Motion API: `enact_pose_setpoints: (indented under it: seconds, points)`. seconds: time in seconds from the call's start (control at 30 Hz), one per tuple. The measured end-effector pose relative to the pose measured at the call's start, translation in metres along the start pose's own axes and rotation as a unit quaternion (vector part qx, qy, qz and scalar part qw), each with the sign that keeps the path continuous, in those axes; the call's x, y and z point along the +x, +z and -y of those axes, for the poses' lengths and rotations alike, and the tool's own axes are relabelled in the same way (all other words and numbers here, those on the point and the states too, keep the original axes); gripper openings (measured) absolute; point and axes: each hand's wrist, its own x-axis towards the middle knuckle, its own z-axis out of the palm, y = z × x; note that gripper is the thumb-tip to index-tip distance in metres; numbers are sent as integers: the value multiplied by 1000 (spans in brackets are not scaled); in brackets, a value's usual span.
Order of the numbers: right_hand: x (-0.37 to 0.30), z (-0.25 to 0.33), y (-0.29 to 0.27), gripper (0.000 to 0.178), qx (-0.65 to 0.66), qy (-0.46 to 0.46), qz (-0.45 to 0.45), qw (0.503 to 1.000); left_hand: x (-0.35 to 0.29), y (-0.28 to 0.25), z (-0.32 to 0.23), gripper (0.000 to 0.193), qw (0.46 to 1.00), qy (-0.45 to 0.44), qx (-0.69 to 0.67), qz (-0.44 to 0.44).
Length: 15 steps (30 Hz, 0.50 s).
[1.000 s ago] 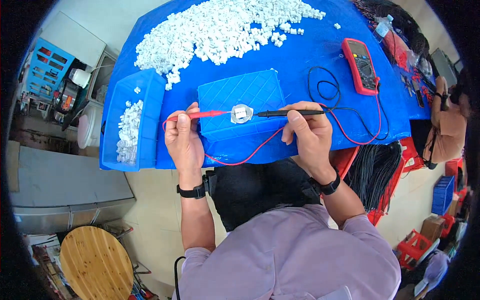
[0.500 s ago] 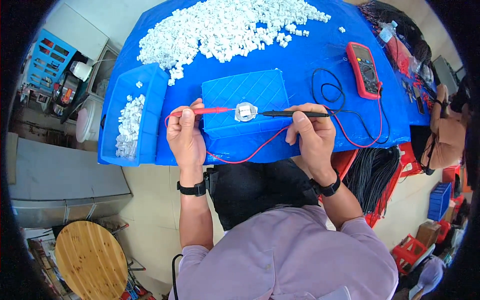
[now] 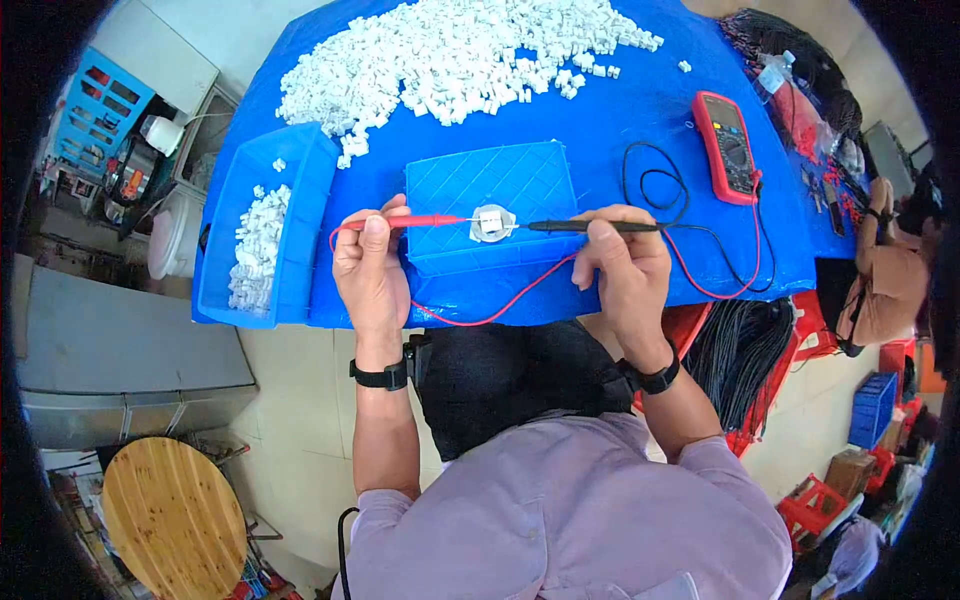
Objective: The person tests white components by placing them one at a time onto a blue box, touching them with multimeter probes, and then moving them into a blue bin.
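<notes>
My left hand (image 3: 368, 262) is closed around a red test probe (image 3: 425, 220), its metal tip pointing right at a small white block (image 3: 490, 220). From the other side, my right hand (image 3: 628, 265) grips a black test probe (image 3: 570, 226), its tip at the block's right side. The block sits on a round, pale, clear-looking piece on top of an upturned blue crate (image 3: 440, 185). Whether both tips touch metal is too small to tell. Red and black leads run to a red multimeter (image 3: 727, 148) at the right; its screen is unreadable from here.
A large heap of white blocks (image 3: 450, 65) covers the table's far side. More lie in a blue bin (image 3: 218, 285) at my left. Black cables (image 3: 735, 350) fill a red crate below the table's right edge. Another person (image 3: 890, 275) sits at the far right.
My hands and both probes hold nearly the same pose at the white block. The view has shifted very slightly; nothing was taken up or let go.
</notes>
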Motion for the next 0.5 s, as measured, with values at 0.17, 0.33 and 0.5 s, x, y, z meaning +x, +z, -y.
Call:
enact_pose_setpoints:
  seconds: [0.17,0.33,0.5]
  points:
    - [11,1,2,14,21,32,-25,999,-1,-2,-2,17,1000,-2,-29,-6]
    - [11,6,4,14,-1,50,-17,999,-2,0,-2,16,1000,1,-8,2]
    - [13,8,4,13,-28,58,-4,998,-2,-1,-3,17,1000,5,-8,12]
